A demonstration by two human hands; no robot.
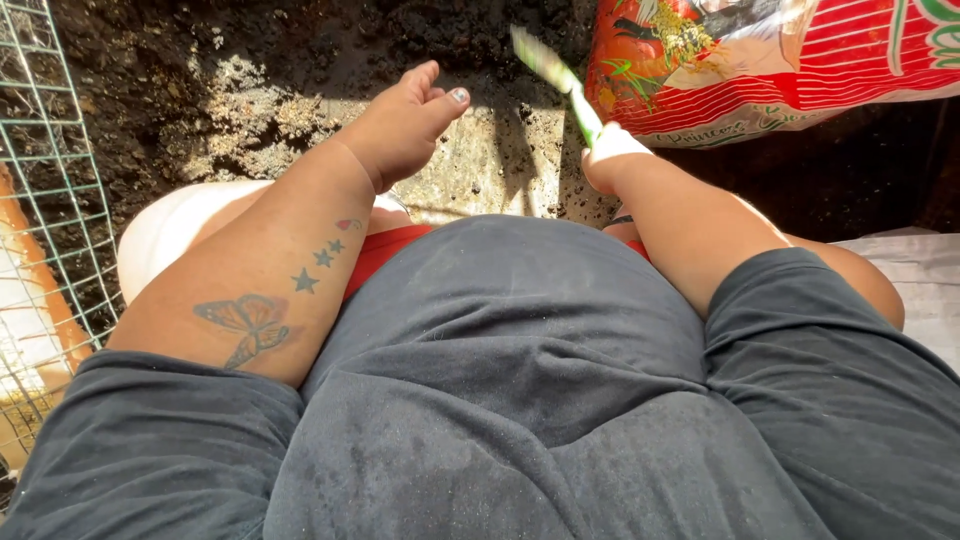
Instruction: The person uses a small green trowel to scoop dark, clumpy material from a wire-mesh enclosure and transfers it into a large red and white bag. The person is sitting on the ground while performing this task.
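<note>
Left hand hangs loose and half-open, forearm raised; right hand is clenched into a fist.

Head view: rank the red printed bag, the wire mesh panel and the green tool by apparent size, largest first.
1. Red printed bag, cut off by the frame.
2. Wire mesh panel, also cropped, so its place against the bag is unsure.
3. Green tool, held in the right hand.

Outdoor setting in direct sunlight with hard shadows. The ground is dark loose soil around a pale concrete slab. A green wire grid panel stands at the left edge. A red printed bag lies at the upper right.
</note>
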